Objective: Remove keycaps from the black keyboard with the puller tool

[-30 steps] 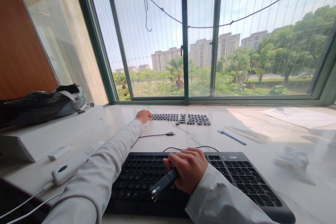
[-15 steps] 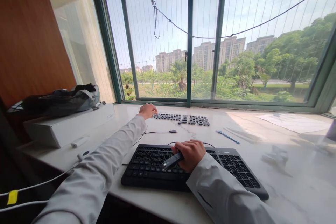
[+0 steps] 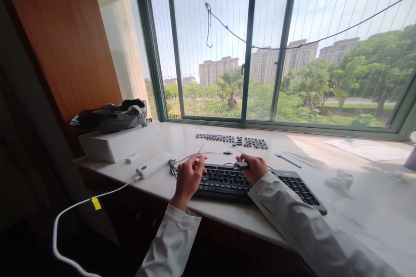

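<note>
1. At the near edge of a pale marble counter [image 3: 325,220] under a wide window [image 3: 260,52], a black keyboard [image 3: 260,181] lay flat, angled w/ its right end toward the person.
2. L hand [image 3: 188,177] sat at the keyboard's left end, fingers loosely curled, thumb and forefinger drawn close near a thin black cable [image 3: 185,159]; couldn't tell if anything was pinched between them.
3. R hand [image 3: 255,168] rested on the keyboard's upper middle, closed around a small dark tool [image 3: 242,165] whose end stuck out to the left.
4. Vs. half a sec. earlier: L hand had been stretched far out, touching the left end of the loose keycaps [image 3: 232,140] by the window; it was now pulled back to the keyboard, well apart from them.
5. R hand kept its grip on the tool and stayed on the keyboard; the tool showed shorter and pointed more level.
6. Camera view had moved back and swung left, so more of the counter edge and dark space below showed.
7. Keycaps stayed in two rows beyond the keyboard; a blue stick [image 3: 289,161] lay to their right.
8. Left side: white box [image 3: 120,143] w/ a dark bag [image 3: 110,116] on top, a white device [image 3: 154,165] w/ a white cord [image 3: 81,207] and yellow tag.
9. Far right: paper sheet [image 3: 364,149].
</note>
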Tool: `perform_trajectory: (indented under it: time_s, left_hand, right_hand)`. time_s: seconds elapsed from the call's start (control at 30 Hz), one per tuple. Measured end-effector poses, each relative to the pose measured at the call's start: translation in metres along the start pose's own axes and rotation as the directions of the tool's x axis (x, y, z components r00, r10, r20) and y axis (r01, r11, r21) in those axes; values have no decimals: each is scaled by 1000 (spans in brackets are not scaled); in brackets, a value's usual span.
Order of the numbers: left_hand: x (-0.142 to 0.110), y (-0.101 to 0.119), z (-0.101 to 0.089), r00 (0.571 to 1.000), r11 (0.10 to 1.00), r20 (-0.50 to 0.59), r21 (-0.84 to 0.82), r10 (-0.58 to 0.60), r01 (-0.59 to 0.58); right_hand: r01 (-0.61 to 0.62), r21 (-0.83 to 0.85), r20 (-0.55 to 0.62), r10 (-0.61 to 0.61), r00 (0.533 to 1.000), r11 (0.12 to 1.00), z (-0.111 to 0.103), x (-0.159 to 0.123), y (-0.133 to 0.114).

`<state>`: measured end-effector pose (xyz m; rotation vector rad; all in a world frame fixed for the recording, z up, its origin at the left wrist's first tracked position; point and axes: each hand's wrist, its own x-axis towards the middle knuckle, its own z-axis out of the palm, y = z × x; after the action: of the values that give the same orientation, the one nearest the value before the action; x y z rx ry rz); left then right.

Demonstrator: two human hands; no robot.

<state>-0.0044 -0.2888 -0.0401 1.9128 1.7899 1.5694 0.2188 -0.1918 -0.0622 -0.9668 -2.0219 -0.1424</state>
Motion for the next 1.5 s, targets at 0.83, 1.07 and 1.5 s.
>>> perform_trajectory:
  time_s: [0.83, 1.07, 1.5]
  left_hand:
    - [-21, -54, 7, 975, 970, 180, 181, 132, -164]
    - [-22, -53, 7, 974, 969, 188, 186, 126, -161]
    - [-22, -52, 7, 974, 968, 190, 194, 121, -158]
  right_hand:
    - [-546, 796, 605, 356, 712, -261, 81, 36, -96]
    - [-494, 814, 579, 364, 729, -306, 84, 36, -101]
    - [-549, 724, 687, 376, 622, -417, 78, 35, -101]
